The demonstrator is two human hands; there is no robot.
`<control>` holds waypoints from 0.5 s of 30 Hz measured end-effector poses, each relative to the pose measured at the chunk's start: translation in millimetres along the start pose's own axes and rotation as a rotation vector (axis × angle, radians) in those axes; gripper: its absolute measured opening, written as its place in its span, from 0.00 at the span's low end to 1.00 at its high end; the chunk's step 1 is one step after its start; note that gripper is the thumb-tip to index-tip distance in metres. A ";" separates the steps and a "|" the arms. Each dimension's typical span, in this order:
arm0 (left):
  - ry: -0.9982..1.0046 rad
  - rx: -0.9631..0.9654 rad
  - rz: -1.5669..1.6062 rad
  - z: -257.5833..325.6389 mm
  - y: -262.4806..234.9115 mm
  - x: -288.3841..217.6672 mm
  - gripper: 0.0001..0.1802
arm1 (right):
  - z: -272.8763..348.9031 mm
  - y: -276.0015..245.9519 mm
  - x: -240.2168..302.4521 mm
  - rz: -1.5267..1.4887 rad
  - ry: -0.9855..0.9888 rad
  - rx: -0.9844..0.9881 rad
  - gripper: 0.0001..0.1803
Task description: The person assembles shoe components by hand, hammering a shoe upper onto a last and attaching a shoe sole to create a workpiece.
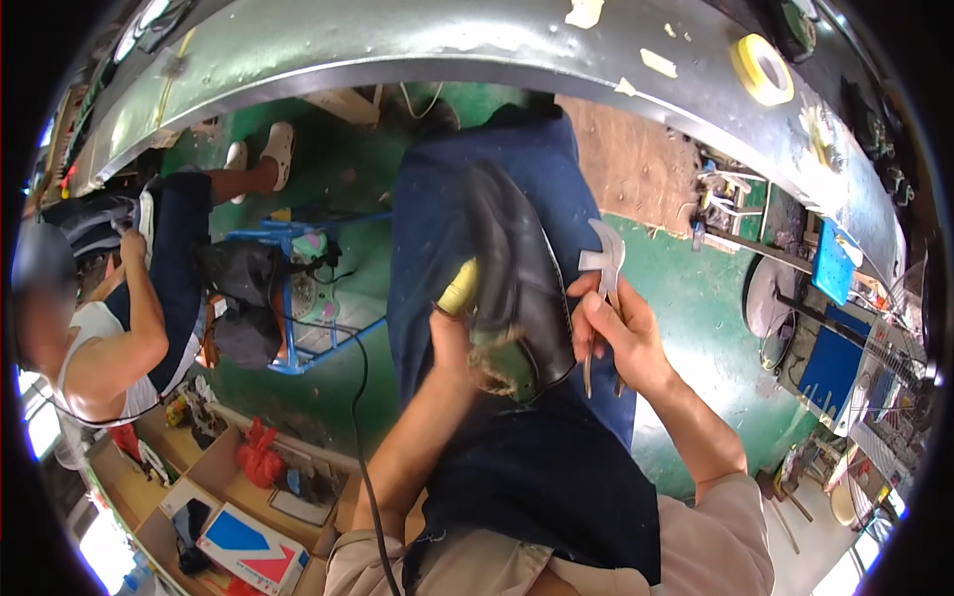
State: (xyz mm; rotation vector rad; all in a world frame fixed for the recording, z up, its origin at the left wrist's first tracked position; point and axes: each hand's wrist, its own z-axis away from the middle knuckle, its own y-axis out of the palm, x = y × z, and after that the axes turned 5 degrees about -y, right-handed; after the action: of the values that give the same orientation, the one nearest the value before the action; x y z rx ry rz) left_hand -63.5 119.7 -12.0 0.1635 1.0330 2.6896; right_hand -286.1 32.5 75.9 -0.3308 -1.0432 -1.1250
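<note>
A black leather shoe upper (517, 268) on a yellow last (460, 288) rests on my lap, which is covered by a dark blue apron (537, 467). My left hand (452, 343) grips the shoe from below, near its green-edged underside (497, 363). My right hand (611, 333) holds metal lasting pincers (606, 263) with their curved head up against the shoe's right edge. The shoe is blurred.
A curved metal workbench (417, 45) arcs across the top with a yellow tape roll (762, 68). Another person (109, 328) sits at the left beside a blue stool frame (288, 298). A black cable (363, 437) runs down past my left arm. Boxes (248, 541) lie lower left.
</note>
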 end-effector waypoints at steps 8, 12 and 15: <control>0.376 -0.252 -1.148 -35.4 28.4 -40.5 0.31 | -16.2 -53.1 -13.3 0.398 0.192 0.058 0.21; 0.169 -0.239 -0.733 -43.1 12.6 -35.6 0.32 | -27.4 -36.1 12.9 0.461 0.317 0.490 0.23; 0.359 -0.035 -0.777 -34.9 20.2 -21.4 0.34 | -41.5 -29.8 -1.4 0.355 0.312 0.588 0.25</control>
State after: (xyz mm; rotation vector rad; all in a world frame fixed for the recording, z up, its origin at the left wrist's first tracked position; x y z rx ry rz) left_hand -53.7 76.9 -24.6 -0.6206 0.8852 2.0425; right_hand -290.3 -8.3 45.5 0.1272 -0.9417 -0.4958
